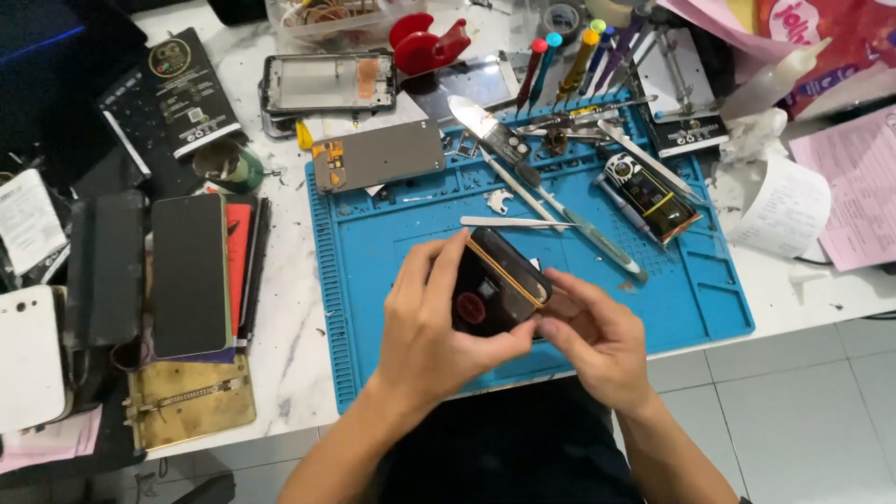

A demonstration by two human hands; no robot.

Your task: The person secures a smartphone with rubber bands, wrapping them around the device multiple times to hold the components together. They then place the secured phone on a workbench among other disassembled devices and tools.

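At your upper left lies a black flat box (183, 93); upper right, a red-pink bag (821, 33); left centre, a dark phone screen (189, 275); right, pink papers (854, 187).

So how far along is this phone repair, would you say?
Midway, by the look of it. A bare phone frame and a separated grey panel already lie apart. The left hand and right hand hold a dark phone part. Reassembly apparently remains.

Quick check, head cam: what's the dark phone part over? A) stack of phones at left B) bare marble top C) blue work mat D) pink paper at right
C: both hands, left hand and right hand, hold the dark phone part above the near half of the blue work mat, well clear of the phones at left and the papers at right.
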